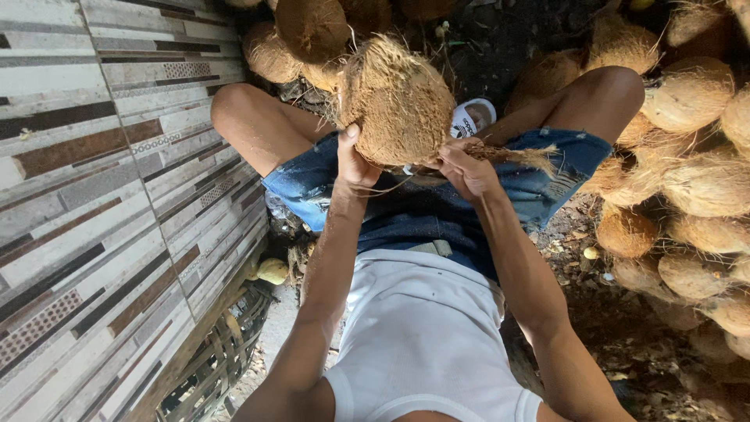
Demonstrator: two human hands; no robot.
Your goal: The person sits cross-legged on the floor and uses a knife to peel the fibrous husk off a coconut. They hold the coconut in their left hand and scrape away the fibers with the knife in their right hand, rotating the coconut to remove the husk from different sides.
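A large brown husked coconut (398,101) is held up over my lap. My left hand (355,160) grips its lower left side, thumb up against the fibres. My right hand (467,168) holds its lower right side and pinches a strip of loose husk fibre (519,155) that trails off to the right over my thigh. I sit with knees spread, in blue denim shorts and a white top.
A striped tiled wall (101,203) fills the left side. Several husked coconuts are piled on the right (695,180) and beyond my knees (312,31). A woven basket (211,367) and a small yellow fruit (272,270) lie by the wall. Husk scraps cover the dirt ground.
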